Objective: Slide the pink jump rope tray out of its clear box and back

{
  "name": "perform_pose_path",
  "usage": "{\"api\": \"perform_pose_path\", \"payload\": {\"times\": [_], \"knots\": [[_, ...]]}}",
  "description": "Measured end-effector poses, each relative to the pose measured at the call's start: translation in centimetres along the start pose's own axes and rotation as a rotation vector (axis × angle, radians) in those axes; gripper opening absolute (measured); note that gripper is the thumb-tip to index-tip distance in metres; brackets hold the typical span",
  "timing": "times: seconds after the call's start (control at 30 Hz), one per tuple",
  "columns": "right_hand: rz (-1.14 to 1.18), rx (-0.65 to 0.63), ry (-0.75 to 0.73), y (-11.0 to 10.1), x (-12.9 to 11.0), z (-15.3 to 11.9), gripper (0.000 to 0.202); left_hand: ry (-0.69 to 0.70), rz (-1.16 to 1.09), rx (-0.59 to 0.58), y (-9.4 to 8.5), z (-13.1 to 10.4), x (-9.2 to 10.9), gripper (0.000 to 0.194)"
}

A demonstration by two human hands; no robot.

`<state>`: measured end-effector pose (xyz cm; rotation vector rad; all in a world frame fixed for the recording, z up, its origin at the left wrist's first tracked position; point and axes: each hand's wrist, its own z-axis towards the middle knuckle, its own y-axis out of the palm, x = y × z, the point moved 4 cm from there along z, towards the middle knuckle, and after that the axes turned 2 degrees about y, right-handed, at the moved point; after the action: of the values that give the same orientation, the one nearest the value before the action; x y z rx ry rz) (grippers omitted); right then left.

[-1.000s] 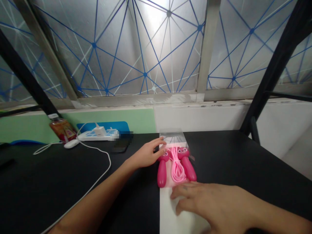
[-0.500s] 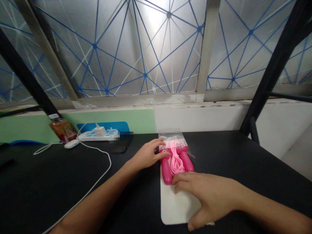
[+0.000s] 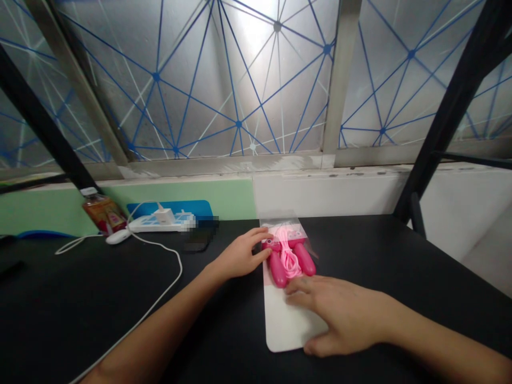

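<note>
A pink jump rope (image 3: 291, 260) lies with its cord bundled between two dark pink handles with small faces. Its far end sits under a clear plastic bag (image 3: 282, 217); how far it reaches inside is hard to see. Beneath is a pale flat card (image 3: 284, 320) with rounded corners. My left hand (image 3: 246, 253) grips the bag's left side, fingers and thumb curved around it by one handle's head. At the near end of the handles, the fingertips of my right hand (image 3: 340, 314) touch the rope, with fingers spread and the thumb at the card's right edge.
On the black table (image 3: 224, 325), a white power strip (image 3: 140, 222) with a plugged-in charger stands at the back left. Its white cable (image 3: 180, 264) runs toward me. A bottle (image 3: 104, 213) and a dark, blurred-out object (image 3: 200, 237) are nearby. Black frame posts (image 3: 424, 128) rise at both sides.
The jump rope and card have shifted away from me, with the handles further under the bag. My right hand has moved slightly forward with them. My left hand has barely moved.
</note>
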<state>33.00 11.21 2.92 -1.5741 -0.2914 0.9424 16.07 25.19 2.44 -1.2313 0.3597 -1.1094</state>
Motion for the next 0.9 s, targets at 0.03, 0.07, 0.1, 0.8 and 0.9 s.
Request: {"api": "perform_pose_path", "payload": {"times": [0.03,0.07,0.1,0.8,0.9], "knots": [[-0.004,0.000,0.003,-0.1,0.0,-0.1,0.058,-0.004,-0.006,0.008,-0.1,0.0,0.0,0.035],[-0.006,-0.001,0.003,-0.1,-0.1,-0.1,0.057,-0.007,-0.007,0.018,-0.2,-0.1,0.0,0.034],[-0.007,0.000,0.002,-0.1,-0.1,-0.2,0.057,-0.003,-0.004,0.030,-0.3,-0.1,0.0,0.032],[-0.120,0.025,0.089,0.4,1.4,0.0,0.070,0.101,0.040,0.014,-0.3,-1.3,2.6,0.027],[-0.148,0.094,0.009,-0.5,1.2,0.1,0.049,0.075,0.064,0.018,-0.2,-1.6,2.3,0.025]]}}
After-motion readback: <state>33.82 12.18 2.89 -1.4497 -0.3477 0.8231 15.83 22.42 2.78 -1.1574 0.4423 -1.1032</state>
